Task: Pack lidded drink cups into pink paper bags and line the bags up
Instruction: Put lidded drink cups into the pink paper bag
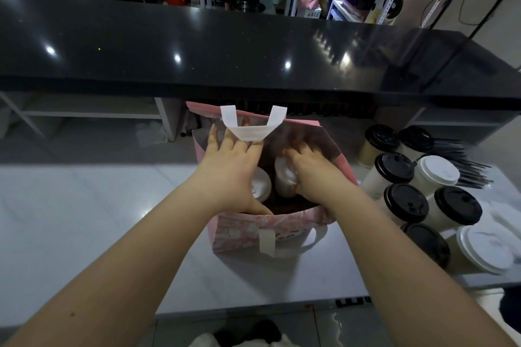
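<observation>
I see the pink paper bag (282, 234) upright on the pale tabletop (84, 220), mouth open, both hands inside it. Left hand (231, 172) is spread wide, its straight fingers against the bag's far-left wall above a second lidded cup (260, 184). Right hand (313, 175) curls round a white-lidded cup (283, 177) standing in the bag. Spare cups (406, 203), black and white lids, cluster just right of the bag.

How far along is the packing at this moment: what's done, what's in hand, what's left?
Done: one white-lidded paper cup stands inside the open pink paper bag. In hand: the left hand spreads the bag's mouth while the right hand grips a second white-lidded cup inside it. Left: the black- and white-lidded cups waiting to the right; no line of bags shows yet.
</observation>
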{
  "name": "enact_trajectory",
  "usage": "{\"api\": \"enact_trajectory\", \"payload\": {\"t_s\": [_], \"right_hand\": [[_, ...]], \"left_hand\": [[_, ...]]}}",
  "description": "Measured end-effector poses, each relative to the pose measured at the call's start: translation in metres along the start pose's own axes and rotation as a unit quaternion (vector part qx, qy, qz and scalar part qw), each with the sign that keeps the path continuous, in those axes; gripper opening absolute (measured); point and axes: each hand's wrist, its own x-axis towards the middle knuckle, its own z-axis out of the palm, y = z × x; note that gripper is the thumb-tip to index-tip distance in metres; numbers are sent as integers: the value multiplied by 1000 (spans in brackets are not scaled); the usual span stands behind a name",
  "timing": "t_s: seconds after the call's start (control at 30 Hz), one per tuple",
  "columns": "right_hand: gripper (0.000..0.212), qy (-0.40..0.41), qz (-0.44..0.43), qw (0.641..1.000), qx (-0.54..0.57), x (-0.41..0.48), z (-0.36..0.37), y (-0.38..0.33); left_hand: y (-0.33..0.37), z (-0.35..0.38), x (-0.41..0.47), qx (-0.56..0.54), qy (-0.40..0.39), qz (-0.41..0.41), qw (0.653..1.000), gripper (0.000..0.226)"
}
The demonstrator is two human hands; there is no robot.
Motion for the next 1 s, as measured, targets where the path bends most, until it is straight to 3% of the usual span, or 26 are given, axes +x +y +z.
{"api": "enact_trajectory", "payload": {"t_s": [0.17, 0.37, 0.47, 1.0], "right_hand": [[81, -37, -6, 999, 11, -2, 11, 5], [82, -15, -66, 998, -5, -17, 21, 4], [94, -65, -64, 996, -9, -17, 32, 9], [94, -190, -60, 978, -65, -6, 41, 16]], "left_hand": [[1, 1, 2, -15, 6, -24, 1000, 139], [-1, 4, 4, -30, 5, -40, 999, 146], [0, 7, 7, -23, 12, -37, 999, 144], [1, 4, 12, -21, 2, -28, 999, 134]]}}
